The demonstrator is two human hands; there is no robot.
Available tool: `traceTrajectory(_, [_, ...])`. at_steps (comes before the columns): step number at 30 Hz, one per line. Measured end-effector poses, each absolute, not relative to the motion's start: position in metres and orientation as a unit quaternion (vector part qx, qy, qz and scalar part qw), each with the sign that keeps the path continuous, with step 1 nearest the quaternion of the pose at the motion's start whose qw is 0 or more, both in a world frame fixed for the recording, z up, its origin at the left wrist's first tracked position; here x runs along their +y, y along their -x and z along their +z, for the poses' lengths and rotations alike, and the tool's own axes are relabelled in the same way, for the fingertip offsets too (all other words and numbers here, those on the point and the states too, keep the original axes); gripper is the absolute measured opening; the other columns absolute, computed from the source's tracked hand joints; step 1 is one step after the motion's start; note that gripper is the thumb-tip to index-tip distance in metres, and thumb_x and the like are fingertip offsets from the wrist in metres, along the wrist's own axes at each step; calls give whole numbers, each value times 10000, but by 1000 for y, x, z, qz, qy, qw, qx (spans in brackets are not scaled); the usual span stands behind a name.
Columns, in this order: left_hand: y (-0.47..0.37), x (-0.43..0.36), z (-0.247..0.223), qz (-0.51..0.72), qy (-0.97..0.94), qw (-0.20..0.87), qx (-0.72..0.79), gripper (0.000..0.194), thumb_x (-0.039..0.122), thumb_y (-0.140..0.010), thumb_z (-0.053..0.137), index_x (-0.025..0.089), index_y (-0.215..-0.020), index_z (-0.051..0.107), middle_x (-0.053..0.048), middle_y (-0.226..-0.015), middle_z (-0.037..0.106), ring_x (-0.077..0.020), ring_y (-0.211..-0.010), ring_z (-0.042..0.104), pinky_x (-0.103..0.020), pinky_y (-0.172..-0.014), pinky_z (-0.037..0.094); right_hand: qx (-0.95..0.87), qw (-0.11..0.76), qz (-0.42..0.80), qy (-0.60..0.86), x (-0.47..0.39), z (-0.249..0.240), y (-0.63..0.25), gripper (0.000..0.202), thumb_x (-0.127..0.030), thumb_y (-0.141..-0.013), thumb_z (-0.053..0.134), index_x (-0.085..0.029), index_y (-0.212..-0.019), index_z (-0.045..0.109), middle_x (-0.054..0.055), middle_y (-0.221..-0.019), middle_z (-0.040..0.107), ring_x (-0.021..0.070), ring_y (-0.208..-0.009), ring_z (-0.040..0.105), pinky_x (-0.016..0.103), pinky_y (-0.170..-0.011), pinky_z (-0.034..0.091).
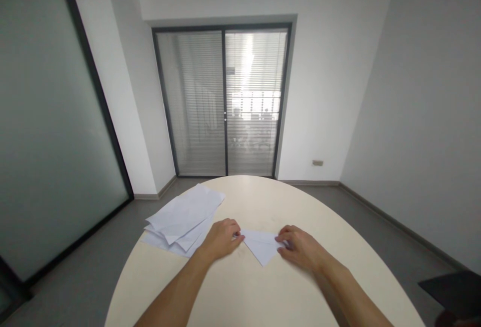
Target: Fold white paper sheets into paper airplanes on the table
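A small piece of folded white paper [262, 247] lies on the table between my two hands, its visible shape a triangle with one corner toward me. My left hand [224, 237] pinches its left corner between thumb and fingers. On the opposite side, my right hand [296, 247] has its fingers closed on the right end, which they partly cover. Just left of my left hand rests a loose stack of white paper sheets [188, 212], fanned out unevenly.
The round cream table [244, 297] has its curved edge on both sides and at the back. Beyond it stand a glass double door [224, 101] with blinds and white walls. A dark flat object [456, 289] shows at the lower right, off the table.
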State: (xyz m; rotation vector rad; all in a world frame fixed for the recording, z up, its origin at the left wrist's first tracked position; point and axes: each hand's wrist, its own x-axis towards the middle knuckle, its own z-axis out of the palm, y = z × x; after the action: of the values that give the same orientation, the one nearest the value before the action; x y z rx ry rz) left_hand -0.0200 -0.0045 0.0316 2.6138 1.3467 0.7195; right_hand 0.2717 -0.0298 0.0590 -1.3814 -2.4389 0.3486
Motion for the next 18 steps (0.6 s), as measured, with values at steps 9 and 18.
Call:
traceTrajectory(9, [17, -11, 30, 237, -883, 81, 397, 167, 244, -920, 525, 243, -957, 688, -31, -1052, 660, -194, -1006, 577, -304, -892, 442, -837, 142, 88, 521, -30, 46, -269, 522, -488, -870, 493, -200, -1291, 606, 136, -1320, 585, 287, -1210, 518, 395, -1035, 394])
traceTrajectory(18, [9, -15, 33, 215, -885, 82, 405, 170, 316, -904, 567, 241, -1011, 675, -45, -1038, 655, -213, -1007, 580, -314, -889, 446, -833, 85, 99, 538, -32, 31, -250, 914, -757, -771, 486, -203, -1485, 346, 144, -1566, 245, 393, -1455, 106, 572, -1161, 96])
